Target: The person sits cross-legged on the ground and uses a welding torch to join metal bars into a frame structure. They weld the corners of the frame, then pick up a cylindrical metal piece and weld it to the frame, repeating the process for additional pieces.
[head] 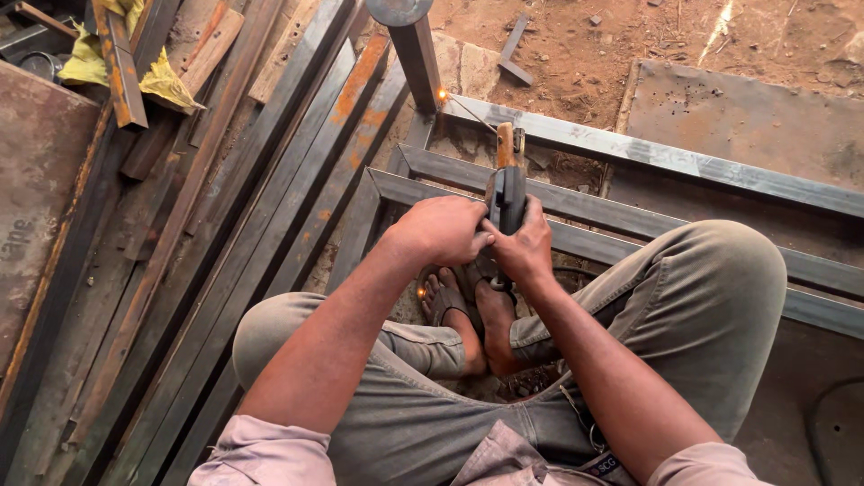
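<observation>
I squat over a steel tube frame [576, 135] on the ground. Both my hands grip a dark welding electrode holder [507, 180] between my knees. My left hand [441, 229] wraps its rear from the left, my right hand [524, 247] from the right. A thin rod [468, 111] runs from the holder's tip up-left to a glowing orange spot [442, 94], where an upright square post [418, 58] meets the frame's corner. A small spark [420, 292] glows near my sandalled feet [468, 310].
Long rusty steel tubes [270, 198] lie in a stack to the left. A rusted metal sheet [36, 180] lies at far left, another flat sheet [747, 117] at upper right. A yellow rag [166, 81] rests on scrap. A hammer [513, 49] lies on the dirt.
</observation>
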